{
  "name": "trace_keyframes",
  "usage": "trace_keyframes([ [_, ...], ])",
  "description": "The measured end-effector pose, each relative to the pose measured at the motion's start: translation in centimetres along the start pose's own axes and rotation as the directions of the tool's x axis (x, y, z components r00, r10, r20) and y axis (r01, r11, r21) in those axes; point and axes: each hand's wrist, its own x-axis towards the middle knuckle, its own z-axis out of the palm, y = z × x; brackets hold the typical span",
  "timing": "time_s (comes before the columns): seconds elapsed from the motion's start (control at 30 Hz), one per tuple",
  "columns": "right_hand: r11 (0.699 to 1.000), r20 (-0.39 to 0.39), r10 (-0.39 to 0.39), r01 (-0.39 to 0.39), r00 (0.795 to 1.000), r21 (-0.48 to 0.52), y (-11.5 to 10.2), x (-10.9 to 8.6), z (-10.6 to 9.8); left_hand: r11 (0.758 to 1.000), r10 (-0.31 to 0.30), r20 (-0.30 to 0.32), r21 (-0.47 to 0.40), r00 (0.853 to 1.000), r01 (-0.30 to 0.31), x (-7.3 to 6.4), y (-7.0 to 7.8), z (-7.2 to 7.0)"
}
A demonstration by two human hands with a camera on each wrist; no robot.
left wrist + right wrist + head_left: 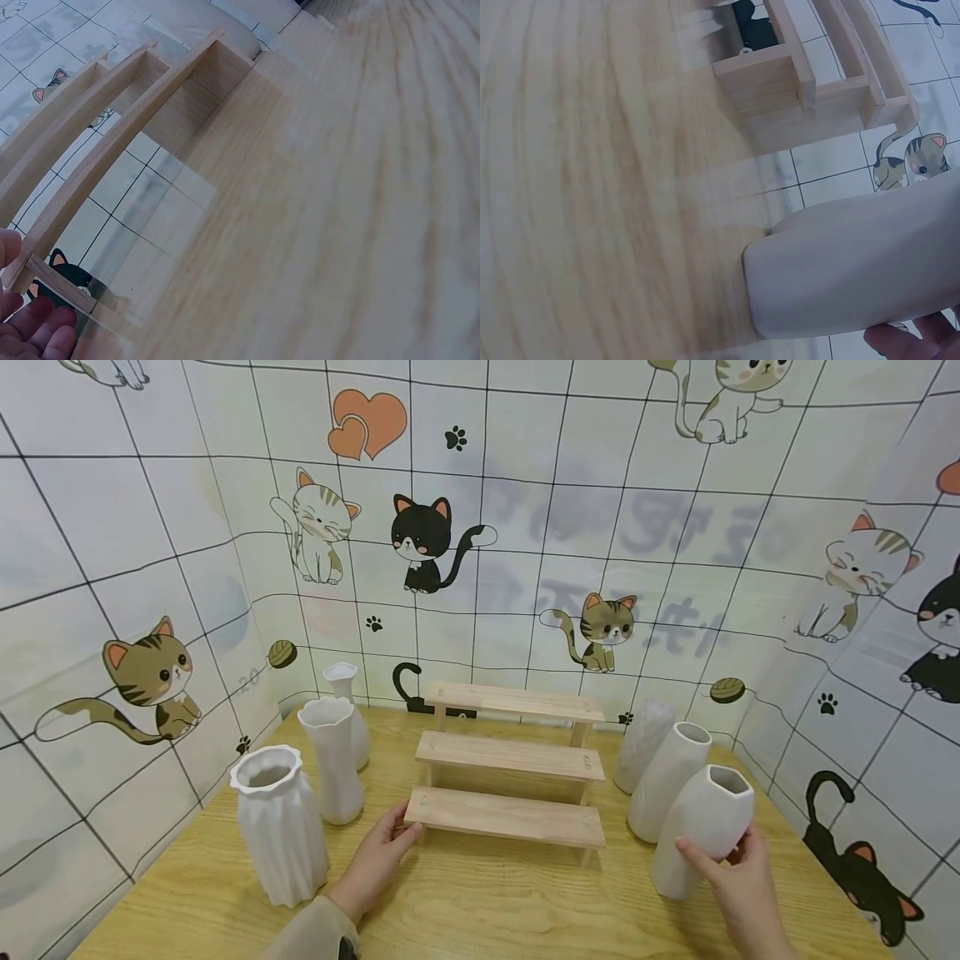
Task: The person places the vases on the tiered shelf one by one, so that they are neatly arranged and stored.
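A three-step wooden shelf point(506, 814) stands on the table, seen from its front in the head view. My left hand point(380, 858) grips the left end of its lowest step, thumb in front and fingers round the end. In the left wrist view the fingers point(46, 324) curl beside the step's leg. On the right, my right hand point(750, 881) holds a white vase with an angular mouth point(705, 835), thumb on its near side and fingers round its right side. The vase's base point(754, 292) is at the tabletop in the right wrist view.
Behind the held vase stand a smooth white vase point(670, 781) and a textured white one point(643, 747). To the left are a fluted white vase point(281, 835), a wavy-rimmed vase point(334, 768) and a slim-necked one point(358, 727). Cat-printed wall sheeting point(517, 527) surrounds the wooden table point(510, 910).
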Motion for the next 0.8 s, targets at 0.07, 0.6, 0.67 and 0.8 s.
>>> trace_keyframes([
  [0.07, 1.000, -0.004, 0.012, -0.012, 1.000, -0.022, 0.1, 0.0, 0.0, 1.000, -0.002, 0.001, 0.001, 1.000, 0.002, 0.0, 0.0, 0.0],
  [0.6, 0.992, 0.034, -0.072, 0.075, 0.997, -0.102, -2.4, -0.3, 0.7, 1.000, 0.005, 0.013, -0.020, 1.000, -0.005, 0.2, -0.2, -0.1],
  [0.67, 0.994, 0.063, -0.075, 0.080, 0.995, -0.078, -3.1, -0.3, 1.0, 1.000, 0.010, 0.013, -0.015, 1.000, -0.010, 0.2, -0.2, -0.1],
  [0.8, 0.997, 0.108, -0.067, 0.070, 0.992, -0.024, -4.7, -0.6, 1.9, 1.000, 0.012, 0.012, -0.005, 1.000, -0.012, 0.2, -0.3, -0.2],
])
